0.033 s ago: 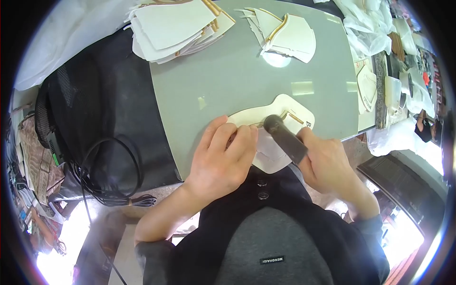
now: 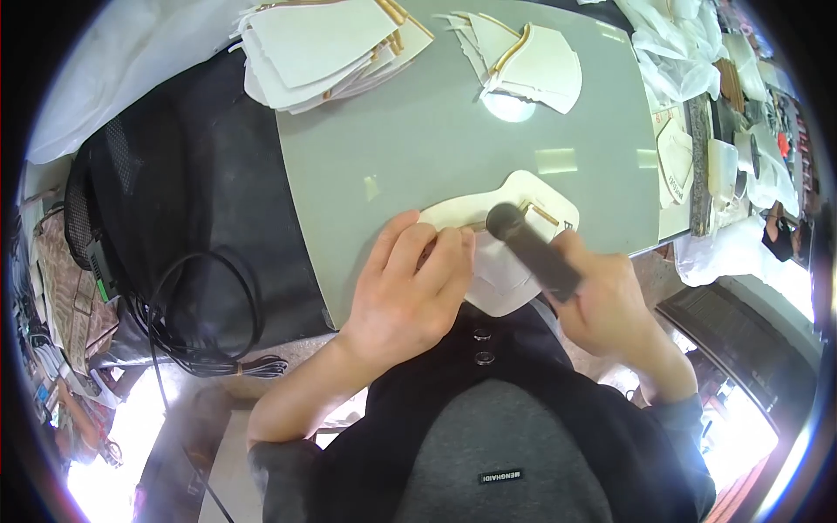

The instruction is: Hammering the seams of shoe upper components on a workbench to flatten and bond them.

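Note:
In front of me a cream flat template (image 2: 521,187) with a rounded end lies near the table's front edge. A pale white panel (image 2: 499,295) overlaps its near side and hangs toward my body. My left hand (image 2: 403,295) presses on both with bent fingers held together; its fingertips are partly hidden. My right hand (image 2: 606,296) is wrapped round a dark hammer (image 2: 542,260), whose round head is over the template, just right of my left fingers. Motion smears the hammer slightly, and I cannot tell whether its head touches the work. A narrow gold-brown strip shows beside the head.
Stacked white panels with brown edges (image 2: 318,48) sit at the far left of the grey-green tabletop (image 2: 375,148). A smaller panel pile (image 2: 540,70) lies at the far middle. Left are a black bag (image 2: 187,174) and coiled black cable (image 2: 205,318). Plastic wrapping (image 2: 676,48) covers the far right.
The hammer has shifted slightly to the right and toward the camera, and looks more blurred. My left hand and the panel have barely moved.

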The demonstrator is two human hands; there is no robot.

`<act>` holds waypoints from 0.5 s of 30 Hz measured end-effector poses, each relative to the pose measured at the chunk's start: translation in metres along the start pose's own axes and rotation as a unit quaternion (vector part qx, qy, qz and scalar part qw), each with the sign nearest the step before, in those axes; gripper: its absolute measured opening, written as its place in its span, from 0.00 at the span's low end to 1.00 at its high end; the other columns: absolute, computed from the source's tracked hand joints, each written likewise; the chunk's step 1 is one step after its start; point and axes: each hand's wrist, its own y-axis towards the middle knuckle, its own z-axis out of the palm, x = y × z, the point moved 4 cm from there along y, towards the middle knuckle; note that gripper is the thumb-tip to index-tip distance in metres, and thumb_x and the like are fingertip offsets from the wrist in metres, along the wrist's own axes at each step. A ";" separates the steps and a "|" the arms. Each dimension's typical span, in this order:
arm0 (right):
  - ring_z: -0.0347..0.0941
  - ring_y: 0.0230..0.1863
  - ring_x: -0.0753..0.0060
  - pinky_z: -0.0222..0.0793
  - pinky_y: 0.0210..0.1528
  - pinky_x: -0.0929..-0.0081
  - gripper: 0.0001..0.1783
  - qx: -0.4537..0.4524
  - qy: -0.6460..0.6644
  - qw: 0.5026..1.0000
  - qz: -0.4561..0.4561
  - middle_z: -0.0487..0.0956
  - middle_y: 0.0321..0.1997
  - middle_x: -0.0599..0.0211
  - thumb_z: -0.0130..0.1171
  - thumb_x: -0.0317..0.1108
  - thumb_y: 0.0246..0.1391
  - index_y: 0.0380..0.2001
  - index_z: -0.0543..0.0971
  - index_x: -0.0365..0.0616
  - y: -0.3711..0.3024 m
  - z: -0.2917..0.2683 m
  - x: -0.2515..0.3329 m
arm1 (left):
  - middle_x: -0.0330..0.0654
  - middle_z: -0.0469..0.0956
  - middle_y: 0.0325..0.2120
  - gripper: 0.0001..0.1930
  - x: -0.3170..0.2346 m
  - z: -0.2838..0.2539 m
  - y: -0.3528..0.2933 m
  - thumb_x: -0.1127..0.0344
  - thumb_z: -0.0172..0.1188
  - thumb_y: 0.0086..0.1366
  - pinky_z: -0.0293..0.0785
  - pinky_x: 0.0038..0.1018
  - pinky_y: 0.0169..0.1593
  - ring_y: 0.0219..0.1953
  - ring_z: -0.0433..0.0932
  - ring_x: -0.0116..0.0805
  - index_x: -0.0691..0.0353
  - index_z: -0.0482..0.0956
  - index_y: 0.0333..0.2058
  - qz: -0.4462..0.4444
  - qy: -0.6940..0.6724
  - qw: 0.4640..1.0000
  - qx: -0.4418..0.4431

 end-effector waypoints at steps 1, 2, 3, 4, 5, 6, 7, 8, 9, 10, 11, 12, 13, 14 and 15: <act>0.73 0.19 0.46 0.67 0.22 0.55 0.13 0.001 0.001 1.000 0.000 0.72 0.15 0.55 0.55 0.35 0.57 0.34 0.66 0.36 0.000 0.000 0.001 | 0.42 0.74 0.35 0.13 0.000 0.000 -0.001 0.73 0.62 0.50 0.76 0.39 0.50 0.38 0.73 0.38 0.69 0.81 0.36 0.000 0.000 1.000 0.001; 0.74 0.19 0.46 0.67 0.22 0.55 0.13 0.022 -0.017 1.000 0.001 0.73 0.15 0.55 0.55 0.35 0.58 0.34 0.66 0.36 0.001 0.001 0.001 | 0.42 0.74 0.35 0.13 0.000 0.000 0.000 0.73 0.62 0.50 0.76 0.39 0.49 0.38 0.73 0.39 0.68 0.81 0.36 -0.001 -0.005 1.000 0.003; 0.74 0.19 0.46 0.67 0.22 0.55 0.14 0.043 -0.035 0.998 0.001 0.73 0.15 0.55 0.55 0.36 0.58 0.34 0.66 0.36 0.000 0.003 0.001 | 0.42 0.74 0.35 0.13 0.000 0.000 -0.001 0.73 0.62 0.50 0.76 0.39 0.49 0.38 0.73 0.39 0.68 0.81 0.36 -0.002 -0.009 1.000 0.005; 0.74 0.19 0.46 0.67 0.22 0.55 0.14 0.041 -0.035 0.999 0.000 0.73 0.15 0.55 0.55 0.36 0.58 0.34 0.66 0.36 0.000 0.005 -0.002 | 0.42 0.74 0.35 0.13 0.000 0.001 -0.002 0.73 0.62 0.50 0.76 0.39 0.49 0.38 0.73 0.39 0.68 0.81 0.36 -0.001 -0.008 1.000 0.004; 0.74 0.20 0.46 0.67 0.23 0.54 0.13 0.052 -0.041 0.998 0.006 0.73 0.15 0.55 0.55 0.36 0.58 0.34 0.66 0.36 -0.001 0.011 -0.008 | 0.42 0.74 0.35 0.13 0.002 0.002 -0.005 0.73 0.62 0.49 0.76 0.39 0.49 0.39 0.74 0.39 0.68 0.81 0.36 -0.028 -0.032 0.999 -0.007; 0.74 0.20 0.45 0.67 0.23 0.54 0.13 0.064 -0.047 0.997 0.013 0.73 0.15 0.55 0.55 0.36 0.58 0.35 0.66 0.37 -0.002 0.013 -0.012 | 0.43 0.75 0.35 0.14 0.006 0.003 -0.006 0.73 0.62 0.48 0.77 0.39 0.48 0.39 0.74 0.39 0.68 0.81 0.36 -0.056 -0.055 0.997 -0.018; 0.74 0.20 0.45 0.67 0.23 0.54 0.13 0.064 -0.045 0.997 0.013 0.73 0.15 0.55 0.55 0.36 0.58 0.35 0.66 0.37 -0.004 0.014 -0.014 | 0.43 0.75 0.35 0.14 0.006 0.001 -0.007 0.73 0.62 0.48 0.77 0.39 0.48 0.39 0.74 0.39 0.68 0.81 0.36 -0.056 -0.055 0.997 -0.017; 0.73 0.19 0.45 0.67 0.23 0.54 0.13 0.062 -0.041 0.997 0.013 0.73 0.15 0.55 0.55 0.36 0.58 0.35 0.66 0.37 -0.005 0.013 -0.016 | 0.43 0.75 0.35 0.14 0.007 0.001 -0.007 0.72 0.62 0.47 0.77 0.40 0.48 0.39 0.74 0.40 0.67 0.81 0.36 -0.043 -0.052 0.998 -0.011; 0.73 0.19 0.45 0.67 0.23 0.54 0.13 0.059 -0.037 0.997 0.013 0.72 0.15 0.55 0.55 0.36 0.58 0.35 0.66 0.37 -0.005 0.013 -0.017 | 0.43 0.75 0.35 0.15 0.006 0.000 -0.007 0.72 0.62 0.46 0.78 0.40 0.47 0.39 0.74 0.40 0.67 0.81 0.36 -0.030 -0.050 0.998 -0.005; 0.73 0.19 0.45 0.67 0.23 0.54 0.13 0.059 -0.037 0.997 0.012 0.72 0.15 0.55 0.55 0.36 0.58 0.35 0.66 0.37 -0.004 0.011 -0.015 | 0.43 0.75 0.35 0.15 0.006 0.001 -0.008 0.72 0.62 0.46 0.78 0.40 0.47 0.39 0.74 0.40 0.67 0.81 0.36 -0.030 -0.049 0.998 -0.005; 0.73 0.19 0.45 0.67 0.23 0.54 0.14 0.034 0.003 0.999 0.012 0.73 0.15 0.55 0.55 0.37 0.59 0.35 0.66 0.37 -0.003 0.003 -0.012 | 0.43 0.75 0.36 0.15 0.005 0.001 -0.009 0.72 0.62 0.45 0.78 0.40 0.47 0.39 0.74 0.40 0.68 0.81 0.36 -0.021 -0.032 0.999 -0.009; 0.73 0.19 0.44 0.67 0.23 0.53 0.15 0.008 0.042 0.999 0.012 0.73 0.15 0.55 0.55 0.38 0.59 0.35 0.66 0.37 -0.001 -0.002 -0.009 | 0.43 0.75 0.36 0.16 0.005 0.001 -0.009 0.72 0.62 0.44 0.79 0.39 0.47 0.39 0.74 0.41 0.68 0.81 0.36 -0.012 -0.014 1.000 -0.013; 0.73 0.19 0.44 0.67 0.23 0.53 0.15 0.007 0.042 0.999 0.014 0.73 0.15 0.55 0.55 0.38 0.59 0.35 0.66 0.37 -0.001 -0.003 -0.007 | 0.43 0.75 0.36 0.16 0.004 0.002 -0.009 0.72 0.62 0.44 0.79 0.39 0.47 0.39 0.74 0.41 0.68 0.81 0.36 -0.011 -0.016 1.000 -0.012; 0.73 0.19 0.44 0.67 0.23 0.54 0.14 -0.009 0.032 0.999 -0.016 0.73 0.15 0.55 0.55 0.37 0.59 0.35 0.67 0.37 0.001 -0.004 -0.002 | 0.44 0.75 0.36 0.16 0.004 0.002 -0.009 0.72 0.62 0.44 0.79 0.39 0.46 0.39 0.74 0.41 0.68 0.81 0.35 -0.007 -0.014 1.000 -0.016; 0.73 0.19 0.44 0.67 0.23 0.54 0.13 -0.024 0.022 0.998 -0.047 0.73 0.16 0.54 0.55 0.37 0.59 0.35 0.67 0.37 0.003 -0.005 0.003 | 0.44 0.75 0.36 0.15 0.004 0.002 -0.009 0.72 0.62 0.45 0.80 0.38 0.46 0.39 0.74 0.41 0.68 0.81 0.35 -0.003 -0.012 1.000 -0.019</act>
